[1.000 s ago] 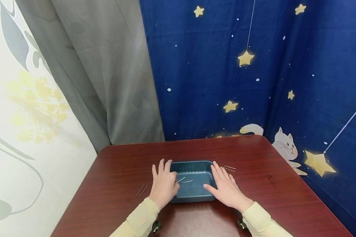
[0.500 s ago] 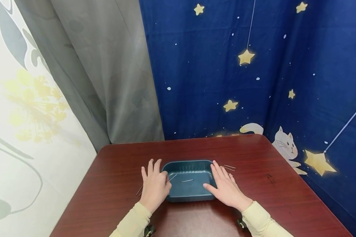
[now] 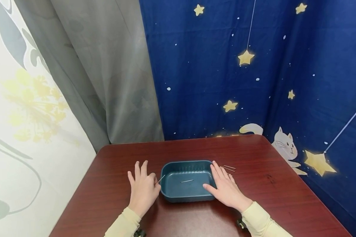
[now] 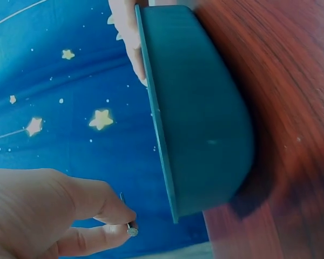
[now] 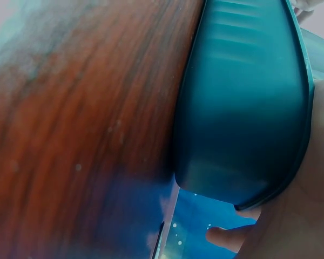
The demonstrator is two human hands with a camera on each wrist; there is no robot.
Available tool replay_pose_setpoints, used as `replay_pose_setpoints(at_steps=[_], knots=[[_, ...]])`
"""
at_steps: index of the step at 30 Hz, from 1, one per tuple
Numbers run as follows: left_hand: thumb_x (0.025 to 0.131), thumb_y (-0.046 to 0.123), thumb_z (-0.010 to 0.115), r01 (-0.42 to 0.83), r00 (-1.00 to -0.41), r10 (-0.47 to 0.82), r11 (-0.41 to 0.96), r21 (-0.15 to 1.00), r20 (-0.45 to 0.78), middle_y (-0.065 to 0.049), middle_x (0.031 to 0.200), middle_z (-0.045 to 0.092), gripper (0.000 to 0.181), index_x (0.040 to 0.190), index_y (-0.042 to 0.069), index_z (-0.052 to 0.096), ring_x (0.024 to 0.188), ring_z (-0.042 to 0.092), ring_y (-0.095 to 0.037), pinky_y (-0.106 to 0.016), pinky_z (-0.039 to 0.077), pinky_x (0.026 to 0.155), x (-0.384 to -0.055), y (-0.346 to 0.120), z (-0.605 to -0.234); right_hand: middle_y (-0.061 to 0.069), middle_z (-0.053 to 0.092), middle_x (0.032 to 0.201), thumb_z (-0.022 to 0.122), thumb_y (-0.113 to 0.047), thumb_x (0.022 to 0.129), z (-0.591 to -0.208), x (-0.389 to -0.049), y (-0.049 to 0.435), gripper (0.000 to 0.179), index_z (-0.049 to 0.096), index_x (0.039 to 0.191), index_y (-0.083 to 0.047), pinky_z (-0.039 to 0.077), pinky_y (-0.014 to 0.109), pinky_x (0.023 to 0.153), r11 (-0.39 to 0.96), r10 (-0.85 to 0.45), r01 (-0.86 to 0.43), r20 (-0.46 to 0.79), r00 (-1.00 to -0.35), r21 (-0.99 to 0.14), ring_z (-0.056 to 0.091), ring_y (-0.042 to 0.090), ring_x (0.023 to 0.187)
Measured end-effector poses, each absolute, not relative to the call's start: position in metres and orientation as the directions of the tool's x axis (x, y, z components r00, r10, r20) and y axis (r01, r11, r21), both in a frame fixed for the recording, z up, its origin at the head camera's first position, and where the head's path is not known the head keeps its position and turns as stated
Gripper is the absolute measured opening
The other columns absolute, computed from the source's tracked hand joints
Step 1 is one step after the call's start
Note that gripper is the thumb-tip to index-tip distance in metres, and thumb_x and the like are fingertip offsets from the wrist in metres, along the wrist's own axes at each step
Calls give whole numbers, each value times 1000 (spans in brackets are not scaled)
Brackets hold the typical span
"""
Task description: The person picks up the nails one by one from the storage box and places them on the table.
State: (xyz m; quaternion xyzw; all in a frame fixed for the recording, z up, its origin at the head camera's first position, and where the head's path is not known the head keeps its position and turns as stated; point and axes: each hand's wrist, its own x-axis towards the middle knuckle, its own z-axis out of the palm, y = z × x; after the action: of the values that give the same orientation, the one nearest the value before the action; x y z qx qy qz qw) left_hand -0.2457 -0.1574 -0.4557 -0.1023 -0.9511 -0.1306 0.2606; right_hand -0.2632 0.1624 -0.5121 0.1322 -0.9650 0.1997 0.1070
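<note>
My left hand [image 3: 143, 191] pinches a thin metal nail [image 3: 162, 178] between thumb and forefinger, just left of the blue-green tray [image 3: 187, 198]. In the left wrist view the nail's ridged flat head [image 4: 132, 231] pokes out past the fingertips; the other fingers are raised in the head view. Straight fingers of my right hand [image 3: 227, 191] rest over the tray's right rim, its thumb reaching inside. A single nail [image 3: 187, 181] lies on the tray floor. From the right wrist, the tray's outer wall [image 5: 243, 113] fills the middle, with part of the hand against its rim.
Several loose nails [image 3: 229, 168] lie on the reddish-brown wooden table [image 3: 255, 154] behind my right hand. A blue star-patterned curtain [image 3: 201, 65] and a grey curtain [image 3: 127, 85] hang beyond the far edge.
My left hand has moved left with the nail, from over the tray to beside its left rim. It now covers the nails seen earlier on the left. The right hand stays put.
</note>
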Motion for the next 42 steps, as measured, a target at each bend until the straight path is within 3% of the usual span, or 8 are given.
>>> replay_pose_setpoints(at_steps=[17, 23, 33, 42], knots=[[71, 17, 68, 135, -930, 34, 958, 255, 366, -27, 142, 28, 26, 50, 24, 54, 134, 4, -47, -75, -2, 92, -251, -194, -483, -5, 7, 154, 48, -64, 82, -517, -265, 164, 85, 18, 148, -18, 22, 64, 99, 885, -218, -309, 276, -936, -349, 16, 29, 139], [68, 16, 68, 98, -942, 7, 962, 254, 335, -29, 139, 32, 14, 56, 20, 62, 132, 7, -50, -76, -2, 90, -254, -199, -493, -5, 7, 154, 47, -66, 82, -515, -265, 164, 86, 18, 148, -18, 22, 63, 100, 883, -224, -313, 270, -936, -350, 15, 29, 139], [66, 18, 71, 41, -962, -32, 965, 258, 273, -29, 138, 33, 15, 54, 20, 61, 131, 8, -51, -75, -1, 90, -258, -207, -502, -4, 7, 154, 49, -63, 83, -513, -265, 164, 85, 19, 147, -17, 22, 63, 100, 881, -225, -313, 268, -937, -355, 14, 29, 139], [65, 17, 70, 27, -968, -40, 965, 263, 247, -28, 138, 34, 16, 54, 20, 59, 131, 8, -51, -75, 0, 91, -260, -210, -509, -4, 7, 154, 43, -69, 81, -512, -263, 164, 88, 19, 147, -17, 23, 63, 100, 884, -226, -312, 265, -937, -348, 15, 27, 139]])
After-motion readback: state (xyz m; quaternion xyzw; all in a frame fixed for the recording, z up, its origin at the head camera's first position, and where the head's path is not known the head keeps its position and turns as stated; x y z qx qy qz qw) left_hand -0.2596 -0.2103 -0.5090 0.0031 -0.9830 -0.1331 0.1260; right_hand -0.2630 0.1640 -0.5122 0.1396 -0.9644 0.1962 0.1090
